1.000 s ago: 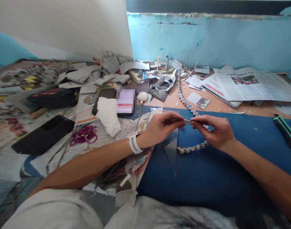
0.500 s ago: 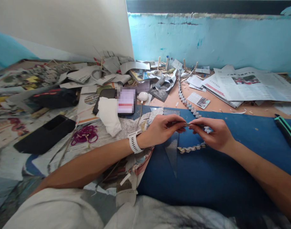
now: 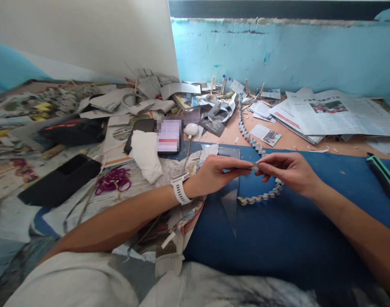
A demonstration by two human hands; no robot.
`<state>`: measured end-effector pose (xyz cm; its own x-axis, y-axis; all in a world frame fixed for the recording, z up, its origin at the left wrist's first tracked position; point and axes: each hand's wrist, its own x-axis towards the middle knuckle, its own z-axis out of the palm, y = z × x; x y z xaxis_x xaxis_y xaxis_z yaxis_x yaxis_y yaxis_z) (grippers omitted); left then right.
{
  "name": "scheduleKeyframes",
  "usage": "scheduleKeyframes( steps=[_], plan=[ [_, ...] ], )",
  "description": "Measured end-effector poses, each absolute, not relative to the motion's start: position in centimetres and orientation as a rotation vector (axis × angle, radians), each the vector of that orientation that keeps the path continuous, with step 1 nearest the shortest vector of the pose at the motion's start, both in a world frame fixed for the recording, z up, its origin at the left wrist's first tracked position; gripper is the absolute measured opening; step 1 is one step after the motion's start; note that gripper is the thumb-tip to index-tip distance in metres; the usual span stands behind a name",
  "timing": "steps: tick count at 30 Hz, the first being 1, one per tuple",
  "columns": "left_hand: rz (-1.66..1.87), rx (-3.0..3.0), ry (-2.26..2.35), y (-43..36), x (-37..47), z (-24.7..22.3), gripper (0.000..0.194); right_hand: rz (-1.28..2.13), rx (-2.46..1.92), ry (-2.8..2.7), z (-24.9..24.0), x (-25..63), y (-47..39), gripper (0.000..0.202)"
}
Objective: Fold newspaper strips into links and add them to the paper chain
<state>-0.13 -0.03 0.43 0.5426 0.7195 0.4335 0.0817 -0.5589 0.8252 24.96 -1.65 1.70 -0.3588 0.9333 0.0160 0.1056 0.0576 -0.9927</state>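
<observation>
A small folded piece of paper (image 3: 255, 166) is pinched between my two hands above the blue mat (image 3: 261, 243). My left hand (image 3: 218, 172), with a white watch on its wrist, holds its left end between straight fingers and thumb. On the other end, my right hand (image 3: 286, 170) has closed its thumb and forefinger. Beneath and behind my right hand curves a zigzag chain of folded paper (image 3: 261, 198); part of it is hidden by that hand. A clear set square (image 3: 231, 209) lies on the mat under my left hand.
A phone (image 3: 169, 135) and a crumpled white tissue (image 3: 146, 155) lie to the left, near purple cord (image 3: 113, 181) and a black case (image 3: 60, 179). Newspapers (image 3: 338, 113) and paper scraps line the wall. A green-and-black cutter (image 3: 385, 175) rests at the right.
My left fingers have straightened and shifted slightly right along the paper piece. My right hand has moved a little right and changed its grip, uncovering more of the chain.
</observation>
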Motion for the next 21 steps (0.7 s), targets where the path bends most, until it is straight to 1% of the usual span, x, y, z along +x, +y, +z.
scheduleKeyframes(
  steps=[2, 6, 9, 13, 18, 21],
  plan=[
    [1.04, 1.957, 0.673, 0.0, -0.2, 0.4, 0.022, 1.38, -1.068, -1.536, 1.6, 25.1, -1.5, 0.024],
    [1.043, 1.86, 0.704, -0.1, -0.3, 0.4, 0.02, 1.223, -1.058, -1.509, 1.3, 25.0, -1.8, 0.026],
    [1.068, 1.78, 0.708, -0.1, -0.1, 0.5, 0.019, 1.117, -1.029, -1.573, 1.3, 25.0, -2.3, 0.022],
    [1.079, 1.624, 0.737, -0.1, 0.2, 0.8, 0.018, 0.999, -0.925, -1.742, 1.2, 24.9, -2.7, 0.025],
    [1.046, 1.525, 0.755, -0.2, 0.4, 0.9, 0.022, 0.742, -0.936, -1.829, 1.0, 24.6, -2.7, 0.014],
    [1.058, 1.519, 0.748, -0.3, 0.6, 0.9, 0.02, 0.734, -0.947, -1.801, 0.9, 24.3, -2.7, 0.013]
  ],
)
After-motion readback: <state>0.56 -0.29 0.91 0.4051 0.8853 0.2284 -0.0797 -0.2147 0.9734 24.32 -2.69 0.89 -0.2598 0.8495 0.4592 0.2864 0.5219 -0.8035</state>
